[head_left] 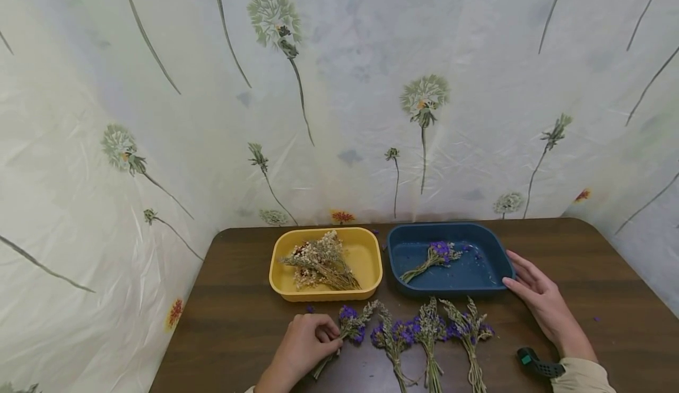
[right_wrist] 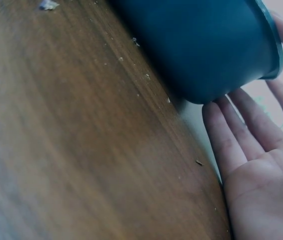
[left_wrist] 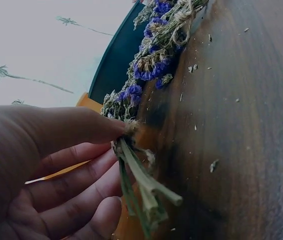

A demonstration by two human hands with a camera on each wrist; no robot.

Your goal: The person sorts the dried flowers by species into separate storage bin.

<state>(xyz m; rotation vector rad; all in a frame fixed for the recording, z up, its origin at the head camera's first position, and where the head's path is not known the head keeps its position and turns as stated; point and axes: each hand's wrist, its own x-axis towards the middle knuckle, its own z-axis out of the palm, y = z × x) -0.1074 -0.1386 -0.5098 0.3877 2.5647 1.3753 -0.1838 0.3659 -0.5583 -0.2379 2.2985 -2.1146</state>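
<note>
Between thumb and fingers, my left hand (head_left: 306, 341) pinches a small bunch of dried flowers (head_left: 352, 324) with purple blooms. In the left wrist view, the thumb presses by the twine tie, and cut stems (left_wrist: 144, 187) stick out below it. My right hand (head_left: 546, 304) touches the right end of a blue tray (head_left: 451, 287). From the right wrist view, its fairly straight fingers (right_wrist: 226, 137) rest against the tray's outer wall. One purple bunch (head_left: 437, 256) lies inside this tray. Three more tied bunches, one of them in the middle (head_left: 431, 334), lie in a row in front.
A yellow tray (head_left: 283, 287) with pale dried flowers (head_left: 320, 260) stands left of the blue one. Both sit on a dark wooden table (head_left: 223, 304) scattered with small plant bits. Behind hangs a dandelion-printed curtain (head_left: 350, 98). A black wristband (head_left: 541, 366) is at the right wrist.
</note>
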